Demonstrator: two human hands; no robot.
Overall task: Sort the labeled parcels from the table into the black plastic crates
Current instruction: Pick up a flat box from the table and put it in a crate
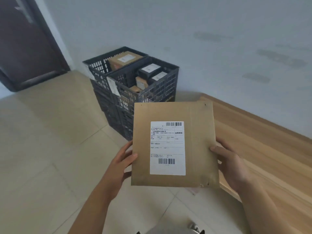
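Parcel [173, 144], a flat brown envelope with its white label facing up, is gripped at its edges by the left hand [118, 166] and right hand [231, 164] in lower centre of the frame, apparently for reading the label; next it must go into the matching black crate [158, 92] above.

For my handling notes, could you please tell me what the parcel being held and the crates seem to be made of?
The held parcel looks like matte brown cardboard or stiff kraft paper: flat, with faint creases and scuffed corners, carrying a white paper label. The black crates look like moulded plastic, with a dull finish and slotted lattice walls.
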